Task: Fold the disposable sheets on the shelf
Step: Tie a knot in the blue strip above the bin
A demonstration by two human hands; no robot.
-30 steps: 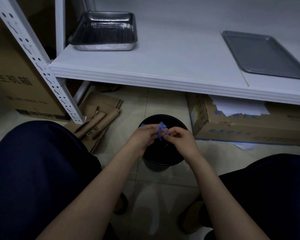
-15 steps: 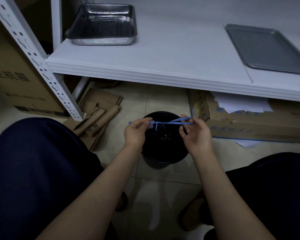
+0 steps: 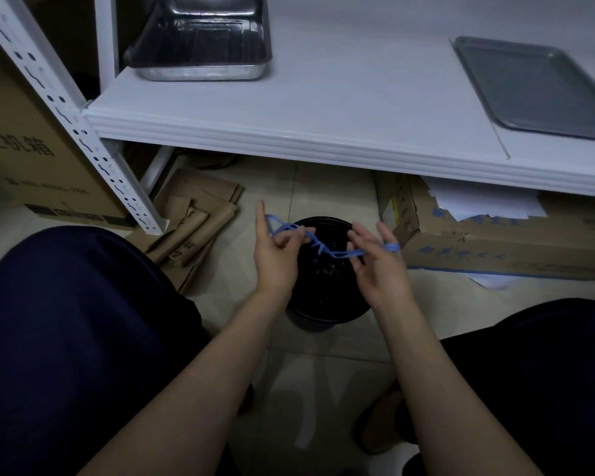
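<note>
Since half a second ago my hands have drawn further apart and the blue band [image 3: 323,247] has gone from a taut line to a slack, knotted zigzag above the black bin [image 3: 327,304]. My left hand [image 3: 277,252] pinches one end between thumb and fingers, with a loop caught round the raised index finger; my right hand [image 3: 380,262] has its palm up and fingers spread, the other end looped over a fingertip on the side away from the bin's middle. So each grip has hold of the band, loosely.

It looks to me like a thin, stretchy tie: featherlight, limp, likely to snap back or slip off a finger. I would take it near the knot.

Beyond the bin rises the white shelf [image 3: 323,108], carrying a deep steel pan [image 3: 200,39] up and to the bin's left and a flat grey tray [image 3: 536,87] up and to its right. I see no disposable sheets on the shelf; white paper pokes out of the cardboard box [image 3: 495,242] just right of the bin, under the shelf. Folding, I judge, has not begun.
</note>
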